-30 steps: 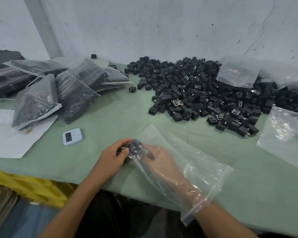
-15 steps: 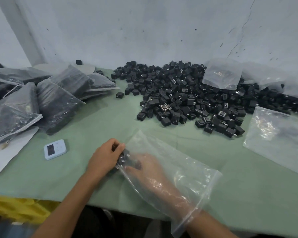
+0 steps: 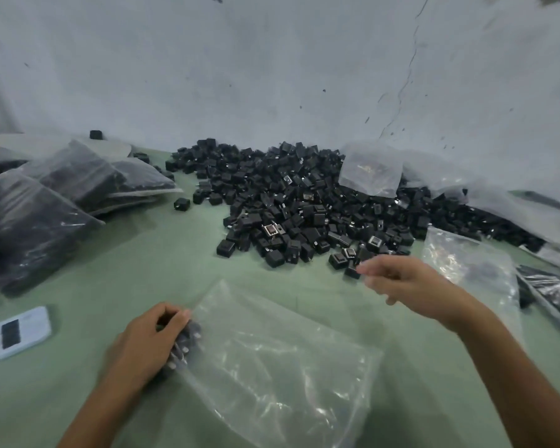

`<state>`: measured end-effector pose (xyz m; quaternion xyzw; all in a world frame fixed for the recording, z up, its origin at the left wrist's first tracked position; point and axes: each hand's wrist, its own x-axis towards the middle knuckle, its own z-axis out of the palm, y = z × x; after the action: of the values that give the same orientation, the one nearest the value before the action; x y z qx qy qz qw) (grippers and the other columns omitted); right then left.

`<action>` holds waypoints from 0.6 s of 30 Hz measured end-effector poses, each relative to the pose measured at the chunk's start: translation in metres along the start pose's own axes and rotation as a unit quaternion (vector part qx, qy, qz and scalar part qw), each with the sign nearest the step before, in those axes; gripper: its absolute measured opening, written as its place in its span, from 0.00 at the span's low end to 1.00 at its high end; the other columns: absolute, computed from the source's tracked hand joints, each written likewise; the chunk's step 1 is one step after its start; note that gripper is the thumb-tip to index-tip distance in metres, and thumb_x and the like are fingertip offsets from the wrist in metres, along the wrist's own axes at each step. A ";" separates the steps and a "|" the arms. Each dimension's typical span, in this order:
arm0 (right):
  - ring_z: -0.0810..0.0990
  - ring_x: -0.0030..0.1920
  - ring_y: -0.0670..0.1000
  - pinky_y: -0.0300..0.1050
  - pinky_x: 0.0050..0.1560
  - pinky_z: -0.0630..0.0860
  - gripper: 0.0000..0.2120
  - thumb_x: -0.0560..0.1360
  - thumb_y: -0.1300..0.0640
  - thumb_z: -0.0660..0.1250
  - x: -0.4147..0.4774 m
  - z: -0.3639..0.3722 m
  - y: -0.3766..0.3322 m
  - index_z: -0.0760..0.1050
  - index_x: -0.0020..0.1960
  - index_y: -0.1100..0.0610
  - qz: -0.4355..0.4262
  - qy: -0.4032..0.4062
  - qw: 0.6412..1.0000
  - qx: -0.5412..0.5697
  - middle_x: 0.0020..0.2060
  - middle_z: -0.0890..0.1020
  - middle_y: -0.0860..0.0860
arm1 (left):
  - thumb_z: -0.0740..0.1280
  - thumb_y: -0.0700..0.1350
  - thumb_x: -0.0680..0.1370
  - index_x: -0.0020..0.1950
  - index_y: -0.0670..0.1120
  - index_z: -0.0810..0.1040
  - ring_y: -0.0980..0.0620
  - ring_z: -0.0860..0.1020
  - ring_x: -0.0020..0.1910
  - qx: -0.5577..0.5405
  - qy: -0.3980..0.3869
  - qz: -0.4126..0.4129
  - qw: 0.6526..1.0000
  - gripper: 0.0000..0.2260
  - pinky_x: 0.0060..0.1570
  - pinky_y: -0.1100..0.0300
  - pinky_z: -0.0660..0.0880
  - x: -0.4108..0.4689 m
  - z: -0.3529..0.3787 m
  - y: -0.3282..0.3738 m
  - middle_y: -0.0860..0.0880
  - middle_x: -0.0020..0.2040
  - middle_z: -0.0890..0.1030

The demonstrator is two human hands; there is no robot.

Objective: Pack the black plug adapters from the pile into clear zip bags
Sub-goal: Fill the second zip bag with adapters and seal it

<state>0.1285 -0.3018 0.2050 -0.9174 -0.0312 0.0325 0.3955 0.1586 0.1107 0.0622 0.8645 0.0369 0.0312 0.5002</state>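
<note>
Packing plug adapters, a person pins the closed corner of a clear bag (image 3: 272, 357) to the green worktop (image 3: 175, 260) with the left hand (image 3: 149, 344), its fingers curled shut over a few adapters (image 3: 188, 341) already in that corner. The right hand (image 3: 404, 282) reaches toward the pile (image 3: 304, 208) at the back, fingers loosely open and empty, just short of the nearest pieces. Judged from this, the step in hand is fetching another handful; next comes a grab from the pile's near edge and a feed through the bag's mouth. Motion blur smears both hands, the bag's mouth is cut off at the lower edge, and the count inside the corner cannot be made out.
</note>
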 end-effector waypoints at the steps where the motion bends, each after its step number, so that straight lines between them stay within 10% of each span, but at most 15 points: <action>1: 0.83 0.49 0.51 0.48 0.49 0.82 0.09 0.79 0.57 0.69 0.033 0.013 -0.002 0.82 0.57 0.48 -0.007 0.025 0.999 -0.038 0.49 0.84 0.46 | 0.67 0.57 0.79 0.46 0.58 0.81 0.52 0.82 0.28 -0.004 -0.002 -0.005 1.000 0.06 0.39 0.58 0.81 0.001 0.000 -0.002 0.53 0.33 0.84; 6: 0.76 0.64 0.57 0.46 0.66 0.70 0.25 0.79 0.53 0.68 0.149 0.090 -0.006 0.67 0.75 0.48 -0.042 -0.027 0.969 -0.241 0.69 0.69 0.54 | 0.64 0.66 0.74 0.46 0.56 0.82 0.51 0.82 0.27 -0.024 -0.017 -0.021 0.999 0.16 0.41 0.55 0.82 0.003 0.000 -0.007 0.52 0.33 0.84; 10: 0.77 0.58 0.59 0.50 0.64 0.72 0.16 0.79 0.55 0.68 0.162 0.107 0.005 0.72 0.66 0.47 -0.030 0.025 0.975 -0.221 0.60 0.69 0.53 | 0.64 0.65 0.75 0.46 0.55 0.82 0.50 0.82 0.27 -0.029 -0.014 -0.017 0.999 0.16 0.39 0.53 0.82 0.002 0.001 -0.006 0.52 0.32 0.84; 15: 0.80 0.42 0.51 0.43 0.40 0.76 0.14 0.77 0.56 0.71 0.108 0.065 -0.004 0.77 0.61 0.46 -0.009 0.083 0.995 0.045 0.48 0.79 0.57 | 0.67 0.58 0.79 0.44 0.54 0.82 0.51 0.82 0.27 -0.022 -0.004 -0.010 1.000 0.10 0.40 0.59 0.81 0.001 0.003 -0.004 0.51 0.32 0.84; 18: 0.84 0.42 0.51 0.43 0.47 0.80 0.17 0.73 0.56 0.75 0.032 0.032 -0.005 0.81 0.60 0.45 0.011 0.084 0.969 0.231 0.46 0.82 0.55 | 0.66 0.58 0.79 0.46 0.56 0.81 0.54 0.82 0.26 -0.001 0.011 -0.006 1.000 0.08 0.34 0.63 0.79 -0.001 0.003 -0.001 0.54 0.32 0.84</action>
<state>0.1578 -0.2720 0.1856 -0.8007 0.0203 -0.0341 0.5977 0.1583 0.1084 0.0602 0.8633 0.0476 0.0374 0.5010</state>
